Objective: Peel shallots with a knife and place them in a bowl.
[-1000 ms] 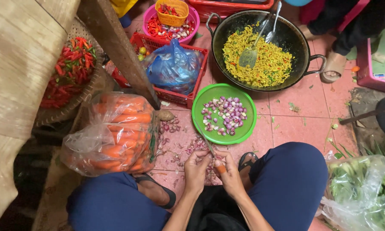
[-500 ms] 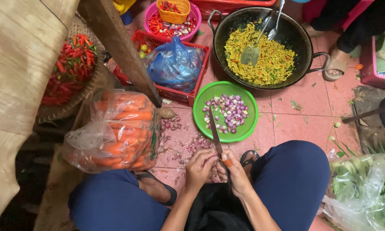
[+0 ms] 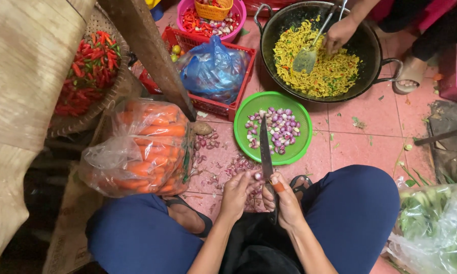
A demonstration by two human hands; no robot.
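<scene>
While the left hand (image 3: 237, 190) pinches a small purple shallot (image 3: 257, 176) in its fingertips, the right hand (image 3: 284, 198) has its fingers closed around the handle of a long knife (image 3: 265, 147), blade pointing away over the green bowl (image 3: 249, 106) of peeled shallots. Peelings (image 3: 213, 157) litter the tiled floor (image 3: 360, 142) beside a bag of carrots (image 3: 147, 147). Beyond, another person's hand (image 3: 338, 34) stirs yellow noodles in a wok (image 3: 370, 48).

Big clear bag of carrots (image 3: 146, 149) sitting on the left, with a woven basket of red chillies (image 3: 89, 66) behind it. A red crate (image 3: 223, 104) holds a blue plastic bag (image 3: 213, 68). Further back there's a black wok of yellow noodles (image 3: 317, 56) that someone else's hand (image 3: 338, 34) is stirring with a spatula (image 3: 305, 60). Bagged greens (image 3: 434, 223) on the right.
</scene>
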